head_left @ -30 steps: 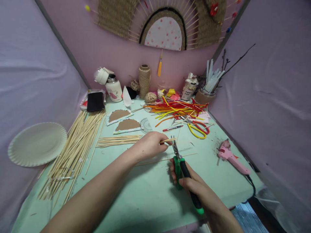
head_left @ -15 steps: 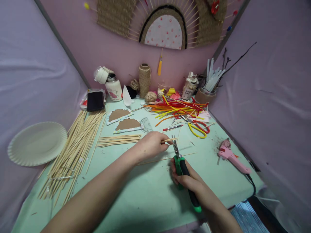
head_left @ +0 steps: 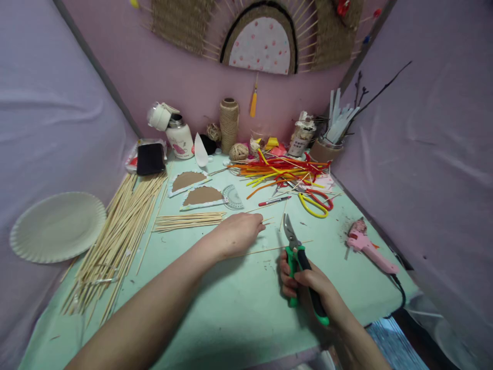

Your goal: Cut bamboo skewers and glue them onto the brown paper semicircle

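My left hand [head_left: 242, 234] is closed over the middle of the table around thin bamboo sticks [head_left: 268, 220]. Only their short tips poke out past its fingers. In my right hand [head_left: 306, 280] are pruning shears [head_left: 291, 234] with green and black handles. Their short metal blades point away from me, a little right of the stick tips and apart from them. One loose stick [head_left: 256, 252] lies on the table below the left hand, passing behind the shears. A neat row of bamboo sticks [head_left: 188, 221] rests just left of that hand.
A large pile of bamboo sticks [head_left: 115, 246] and a paper plate [head_left: 57, 226] lie left. Cardboard half-circles [head_left: 202, 196], a protractor [head_left: 233, 197] and a pen [head_left: 274, 201] lie beyond my hands. Scissors [head_left: 314, 205], pipe cleaners [head_left: 277, 169] and a pink glue gun [head_left: 370, 246] are to the right.
The shears in my right hand have moved right and away from the stick tips, and their blades are more visible. My left hand stays nearly in place.
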`<move>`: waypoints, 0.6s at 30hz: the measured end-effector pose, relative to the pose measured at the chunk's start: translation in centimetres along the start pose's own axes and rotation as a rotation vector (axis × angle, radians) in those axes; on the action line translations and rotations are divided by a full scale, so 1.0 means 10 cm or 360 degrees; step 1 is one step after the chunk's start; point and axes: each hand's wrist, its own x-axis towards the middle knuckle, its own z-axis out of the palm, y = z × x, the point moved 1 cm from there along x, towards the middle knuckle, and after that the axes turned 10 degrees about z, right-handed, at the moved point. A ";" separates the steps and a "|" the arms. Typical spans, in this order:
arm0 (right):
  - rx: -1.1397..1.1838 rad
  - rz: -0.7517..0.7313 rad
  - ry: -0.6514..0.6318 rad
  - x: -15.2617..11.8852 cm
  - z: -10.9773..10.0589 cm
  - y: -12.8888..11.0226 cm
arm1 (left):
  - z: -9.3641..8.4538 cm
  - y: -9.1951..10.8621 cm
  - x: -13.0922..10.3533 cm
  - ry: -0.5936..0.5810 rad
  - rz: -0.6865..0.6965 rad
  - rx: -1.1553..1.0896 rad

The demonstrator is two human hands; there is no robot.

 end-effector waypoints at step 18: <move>0.0357 -0.0296 -0.0203 -0.06 -0.20 -0.03 | 0.37 0.15 0.16 -0.0149 0.0032 0.0185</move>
